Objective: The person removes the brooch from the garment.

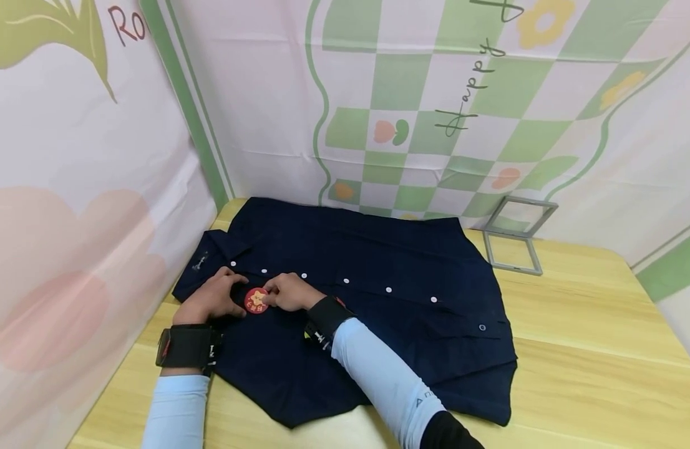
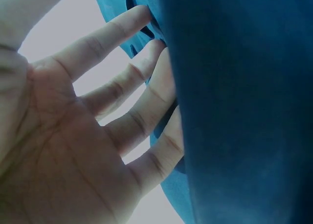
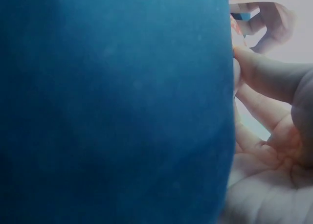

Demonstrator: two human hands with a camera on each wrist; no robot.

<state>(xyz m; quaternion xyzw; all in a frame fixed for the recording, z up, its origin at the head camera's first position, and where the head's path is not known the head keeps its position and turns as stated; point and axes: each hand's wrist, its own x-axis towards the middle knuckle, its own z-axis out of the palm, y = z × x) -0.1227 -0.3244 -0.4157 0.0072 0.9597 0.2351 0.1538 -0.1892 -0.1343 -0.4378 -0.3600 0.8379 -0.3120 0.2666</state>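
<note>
At the far left it's the cloth (image 1: pixel 98 149), pink petals and a green leaf, dropping down to the wooden surface (image 1: pixel 603 324). In comes the left arm, pale blue sleeve (image 1: pixel 176 411), black band (image 1: pixel 188 347) round the wrist, and here's the left hand (image 1: pixel 213 298), low on the shirt (image 1: pixel 379 249) beside the collar (image 1: pixel 224 243). Its grip is spread, thumb apart from the fingers; the left wrist view has those fingers reaching out straight, tips at the fabric.

Now the centre of the action: the badge (image 1: pixel 255 306), round and red with a yellow star, sits on the chest of the shirt, right between the two hands! At its right edge is the right hand (image 1: pixel 291 292), and that grip is pinching the badge between thumb and finger. From the right wrist, just a sliver of red shows by the thumb, a blue blur covering much of the view.

On we go along the shirt, laid out sideways, white buttons (image 1: pixel 346 280) running in a row rightward. And past its far right corner, a grey frame (image 1: pixel 508 234), lower half flat on the surface, upper half raised near the backdrop.
</note>
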